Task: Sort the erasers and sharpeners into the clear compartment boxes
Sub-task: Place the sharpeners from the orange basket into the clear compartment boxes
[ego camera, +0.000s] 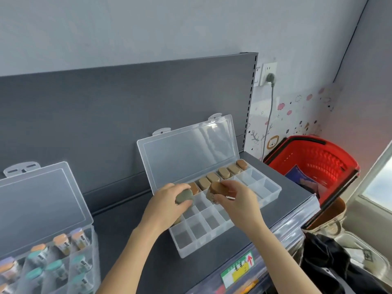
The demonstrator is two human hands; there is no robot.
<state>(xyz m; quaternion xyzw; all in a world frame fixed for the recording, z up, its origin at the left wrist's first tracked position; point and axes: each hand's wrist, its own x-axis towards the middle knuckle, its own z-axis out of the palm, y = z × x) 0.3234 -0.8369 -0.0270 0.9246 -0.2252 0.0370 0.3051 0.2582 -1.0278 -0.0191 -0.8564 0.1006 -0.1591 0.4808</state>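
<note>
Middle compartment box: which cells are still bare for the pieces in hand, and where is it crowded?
Bare: the front cells along the near wall, and the right-end cells. Crowded: the back row of brown-topped pieces against the lid.

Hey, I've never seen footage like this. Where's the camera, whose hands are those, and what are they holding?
No machine here: one camera worn on a person's head looks down at their own bare hands. On a dark grey shelf stands an open clear compartment box, brown-topped pieces lining its back row. The left hand holds a grey-green piece; the right hand holds a brown-topped piece over the box. A second open box with capped pieces sits to the left, a red basket to the right.
</note>
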